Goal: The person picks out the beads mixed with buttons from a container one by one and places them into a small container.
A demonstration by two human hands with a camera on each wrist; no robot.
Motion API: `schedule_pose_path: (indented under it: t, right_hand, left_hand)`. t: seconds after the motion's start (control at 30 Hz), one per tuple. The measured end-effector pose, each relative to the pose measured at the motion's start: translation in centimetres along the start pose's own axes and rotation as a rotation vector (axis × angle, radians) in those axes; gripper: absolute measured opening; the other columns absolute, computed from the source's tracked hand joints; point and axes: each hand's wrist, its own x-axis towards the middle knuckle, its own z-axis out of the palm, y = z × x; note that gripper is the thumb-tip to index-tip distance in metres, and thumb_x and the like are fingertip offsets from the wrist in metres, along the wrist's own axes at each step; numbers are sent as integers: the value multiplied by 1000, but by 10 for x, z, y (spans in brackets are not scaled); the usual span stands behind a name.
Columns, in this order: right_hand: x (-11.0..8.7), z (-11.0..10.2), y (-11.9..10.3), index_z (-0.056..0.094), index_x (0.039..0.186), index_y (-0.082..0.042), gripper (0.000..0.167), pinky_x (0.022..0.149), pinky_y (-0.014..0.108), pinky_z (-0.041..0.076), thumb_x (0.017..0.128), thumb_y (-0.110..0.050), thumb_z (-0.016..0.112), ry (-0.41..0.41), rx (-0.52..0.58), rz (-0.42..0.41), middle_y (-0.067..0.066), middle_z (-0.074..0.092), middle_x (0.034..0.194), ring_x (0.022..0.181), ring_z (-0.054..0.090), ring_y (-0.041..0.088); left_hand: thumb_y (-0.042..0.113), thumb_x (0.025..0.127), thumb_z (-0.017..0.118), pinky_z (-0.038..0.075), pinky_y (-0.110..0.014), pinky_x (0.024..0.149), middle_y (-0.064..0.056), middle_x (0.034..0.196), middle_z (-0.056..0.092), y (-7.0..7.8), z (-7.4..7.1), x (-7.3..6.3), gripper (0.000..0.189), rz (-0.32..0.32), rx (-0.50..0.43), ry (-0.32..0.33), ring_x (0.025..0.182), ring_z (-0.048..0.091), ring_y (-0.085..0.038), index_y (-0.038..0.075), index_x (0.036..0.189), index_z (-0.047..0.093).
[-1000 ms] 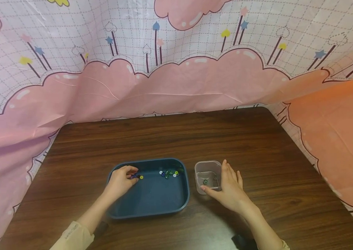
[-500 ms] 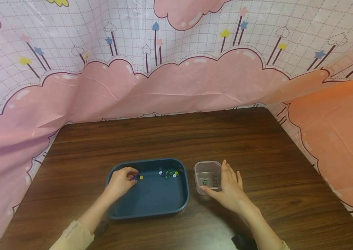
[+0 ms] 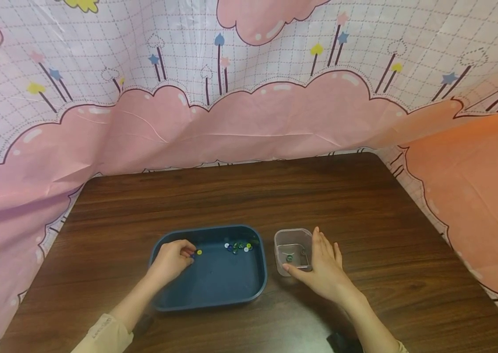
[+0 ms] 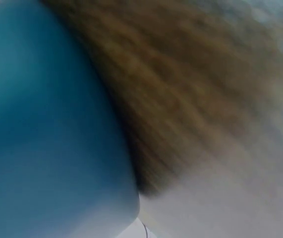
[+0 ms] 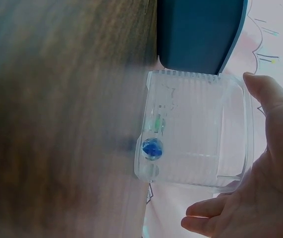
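Note:
My left hand (image 3: 170, 261) reaches down into the dark blue tray (image 3: 213, 295), its fingers curled over several small round button-like pieces. A bit of blue shows by the thumb; I cannot tell whether the fingertips pinch a piece. Just past them lies a yellow button-like piece (image 3: 199, 252). My right hand (image 3: 326, 274) holds a clear plastic box (image 3: 293, 235) right of the tray, thumb at its near rim and fingers along its right side. Inside the box, a blue piece (image 5: 152, 148) and a green piece (image 5: 158, 123) show in the right wrist view.
Several green, white, blue and yellow pieces (image 3: 237, 247) cluster at the tray's far right. A black object (image 3: 339, 341) sits beside my right forearm at the table's near side. Behind the brown wooden table (image 3: 240, 191) hangs a patterned pink and white curtain (image 3: 249, 120).
My left fingers have drawn in slightly over the pieces in the tray, and less blue shows between them. My right hand and the clear box stay put.

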Motion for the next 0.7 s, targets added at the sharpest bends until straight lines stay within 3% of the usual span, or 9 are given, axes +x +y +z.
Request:
schedule_pose_path:
  t: [0.7]
  right_hand:
    - [1,0,0,1,152,9,124,113,67,0,80,-68,66,4,-3,-1,31,13,157,145,9,47]
  left_hand:
    - [-2,83,72,59,-35,75,-11,92,68,6,-3,-1,19,29,-32,74,86,68,-24,-4,101,68]
